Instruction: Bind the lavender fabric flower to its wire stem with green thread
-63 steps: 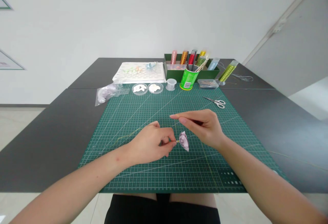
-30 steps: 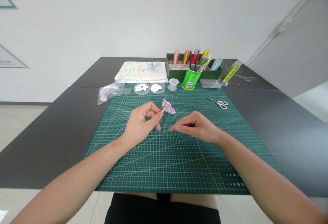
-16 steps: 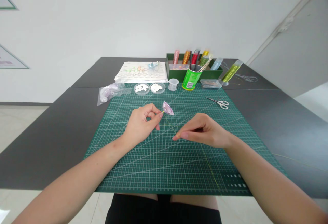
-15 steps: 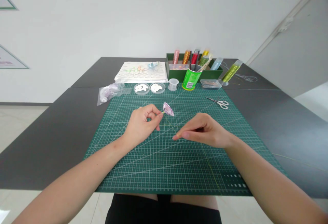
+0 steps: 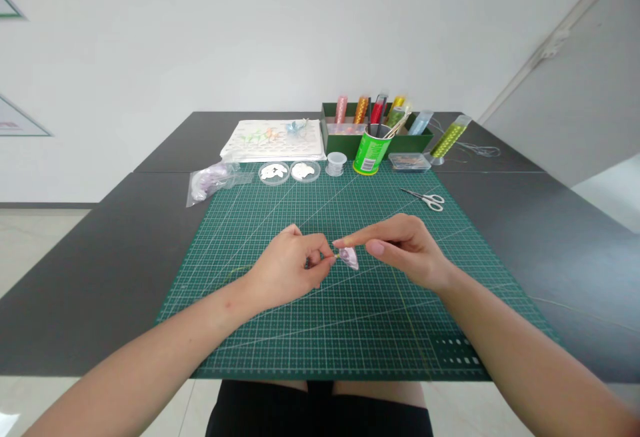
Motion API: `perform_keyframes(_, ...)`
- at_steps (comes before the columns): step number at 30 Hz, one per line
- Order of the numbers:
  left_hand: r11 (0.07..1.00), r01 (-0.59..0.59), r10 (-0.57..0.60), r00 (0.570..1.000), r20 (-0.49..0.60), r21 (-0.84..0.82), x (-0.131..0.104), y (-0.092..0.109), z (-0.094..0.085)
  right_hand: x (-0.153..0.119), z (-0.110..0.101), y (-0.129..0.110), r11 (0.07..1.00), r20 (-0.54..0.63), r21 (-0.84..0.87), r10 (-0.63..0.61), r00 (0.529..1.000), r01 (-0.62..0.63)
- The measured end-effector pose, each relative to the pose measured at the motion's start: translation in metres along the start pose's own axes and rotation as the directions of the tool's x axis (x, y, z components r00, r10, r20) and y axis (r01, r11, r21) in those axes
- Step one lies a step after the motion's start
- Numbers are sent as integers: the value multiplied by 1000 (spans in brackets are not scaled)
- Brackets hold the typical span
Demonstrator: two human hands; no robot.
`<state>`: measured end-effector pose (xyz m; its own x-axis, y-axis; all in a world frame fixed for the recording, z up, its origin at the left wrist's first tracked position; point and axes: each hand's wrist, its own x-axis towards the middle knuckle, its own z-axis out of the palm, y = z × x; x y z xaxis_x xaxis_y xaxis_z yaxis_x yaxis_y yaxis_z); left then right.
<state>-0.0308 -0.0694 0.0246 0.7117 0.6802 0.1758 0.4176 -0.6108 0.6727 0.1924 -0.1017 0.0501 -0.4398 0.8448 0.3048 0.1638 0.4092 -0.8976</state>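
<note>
Petals on that tiny lilac flower (image 5: 349, 258) look light and crushable, so your left hand (image 5: 293, 270) pinches its thin stem over the mat's (image 5: 310, 330) middle while your right hand (image 5: 405, 250), forefinger and thumb closed together, touches the bloom's top.

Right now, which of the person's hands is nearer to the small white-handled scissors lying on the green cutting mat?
The right hand. It sits just below and a little left of the small white-handled scissors. The left hand is much farther off to the left, pinching the small lilac flower piece.
</note>
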Motion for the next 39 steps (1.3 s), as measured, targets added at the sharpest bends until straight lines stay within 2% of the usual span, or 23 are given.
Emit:
perform_keyframes(6, 999, -34, 34, 998, 52, -8, -1, 3, 0, 2, -2, 7, 999, -20, -14, 34, 999, -35)
perform_keyframes(13, 993, -112, 113, 993, 21, -22, -3, 8, 0, 4, -4, 15, 999, -58, -21, 46, 997, -48)
perform_keyframes(19, 986, -165, 165, 986, -37, 18, -3, 8, -1, 6, -8, 32, 991, 12, 53, 119, 993, -120)
perform_keyframes(22, 983, -174, 179, 978, -103, 60, -4, 7, -2, 9, -10, 37, 983, 69, 79, 163, 984, -169)
perform_keyframes(26, 992, -108, 123, 954, -275, 72, -3, 7, -6, 10, -11, 42, 973, 178, 126, 172, 969, -196)
perform_keyframes(29, 999, -25, 32, 933, -357, 23, -1, 6, -9, 9, -10, 46, 966, 202, 186, 141, 969, -179)
perform_keyframes(33, 998, 41, -53, 910, -412, -38, 1, 5, -9, 7, -9, 45, 965, 243, 225, 79, 967, -136)
perform_keyframes(39, 998, 61, -56, 912, -407, 2, 3, 3, -5, 7, -7, 37, 959, 246, 278, -12, 969, -58)
